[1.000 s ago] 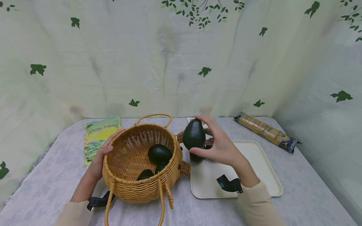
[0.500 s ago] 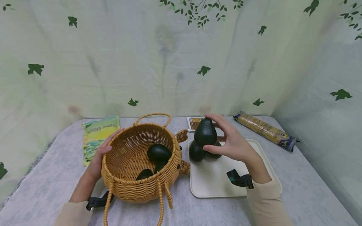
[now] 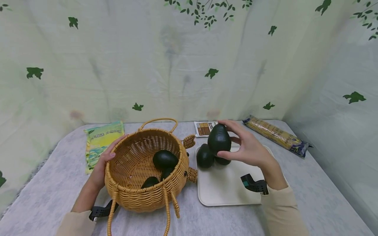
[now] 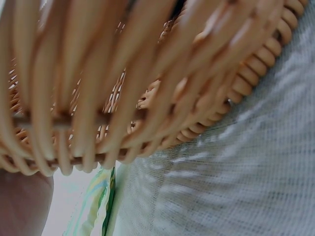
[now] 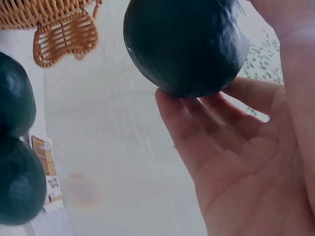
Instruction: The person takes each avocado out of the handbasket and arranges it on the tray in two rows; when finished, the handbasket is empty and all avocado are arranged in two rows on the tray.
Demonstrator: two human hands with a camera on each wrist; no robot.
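My right hand [image 3: 250, 151] grips a dark green avocado [image 3: 219, 139] between thumb and fingers, just above the far left of a cream tray [image 3: 230, 191]. Two more avocados [image 3: 204, 157] lie on the tray under it, touching each other. The right wrist view shows the held avocado [image 5: 187, 44] on my fingertips [image 5: 197, 118], with the two lying avocados [image 5: 17, 142] at the left. My left hand [image 3: 103, 165] holds the left rim of a wicker basket [image 3: 134, 200], thumb over the edge. Inside the basket lie several avocados [image 3: 164, 159].
A yellow-green packet [image 3: 101, 141] lies behind the basket at the left. A small brown-and-white packet [image 3: 203, 128] sits behind the tray, and a long noodle packet [image 3: 276, 136] lies at the back right. A leaf-print curtain surrounds the grey table [image 3: 319, 196].
My right hand has carried the avocado rightwards, away from the basket's edge to above the two avocados on the tray. The left hand and the basket have stayed still.
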